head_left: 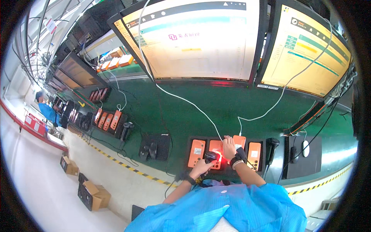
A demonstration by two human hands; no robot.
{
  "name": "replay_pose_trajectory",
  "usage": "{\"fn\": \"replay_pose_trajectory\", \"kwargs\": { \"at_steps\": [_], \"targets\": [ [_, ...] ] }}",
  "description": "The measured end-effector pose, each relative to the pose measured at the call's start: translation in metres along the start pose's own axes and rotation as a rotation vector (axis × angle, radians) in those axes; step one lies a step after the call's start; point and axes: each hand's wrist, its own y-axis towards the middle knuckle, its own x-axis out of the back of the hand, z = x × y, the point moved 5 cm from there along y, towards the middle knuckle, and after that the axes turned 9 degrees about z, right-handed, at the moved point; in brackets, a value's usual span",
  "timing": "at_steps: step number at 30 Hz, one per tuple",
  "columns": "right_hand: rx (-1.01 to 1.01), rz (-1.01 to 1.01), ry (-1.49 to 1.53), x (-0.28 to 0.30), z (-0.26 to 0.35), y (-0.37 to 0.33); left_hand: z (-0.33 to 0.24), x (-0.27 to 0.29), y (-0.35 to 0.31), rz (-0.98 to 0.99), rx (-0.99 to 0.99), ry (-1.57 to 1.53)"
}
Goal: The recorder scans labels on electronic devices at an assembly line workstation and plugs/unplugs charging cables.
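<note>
The second orange handheld device from the left [213,144] lies in the black tray [263,154], just beyond the left fingers and just left of the right fingers. I hold the barcode scanner [211,156] in the left hand [200,169], its head over the lower part of this device. A red light patch [219,155] shows beside the head, toward the right hand [229,149]. I judge the step to be a code reading.

Procedure: aim the light squarely at the device's label, steady the left wrist, and hold the right palm clear of the beam. Leave slack in the white cable [189,100] that runs down to the right fingertips.

Finger state: the left fingers are curled closed around the scanner; I cannot tell whether the trigger is pressed. The right fingers are nearly straight and close together; I cannot tell whether they touch a device or pinch the cable end.

Surroundings: the leftmost orange device [197,148] lies ahead and left of the left fingers. The third orange device [240,142] is just right of the right fingers, the rightmost orange device [254,152] beyond it. A second barcode scanner [273,145] stands farther right.
</note>
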Motion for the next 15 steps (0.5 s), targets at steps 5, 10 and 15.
{"fn": "replay_pose_trajectory", "kwargs": {
  "at_steps": [5,10,15],
  "targets": [
    [-0.051,0.045,0.062,0.009,0.008,0.000,-0.005,0.000,-0.010,-0.083,-0.063,0.063],
    [-0.061,0.038,0.084,0.021,0.017,-0.002,0.008,0.004,-0.003,-0.045,-0.081,-0.059],
    [-0.124,-0.126,0.256,0.013,0.031,-0.021,-0.007,0.069,-0.011,-0.743,-0.417,0.246]
  ]
}}
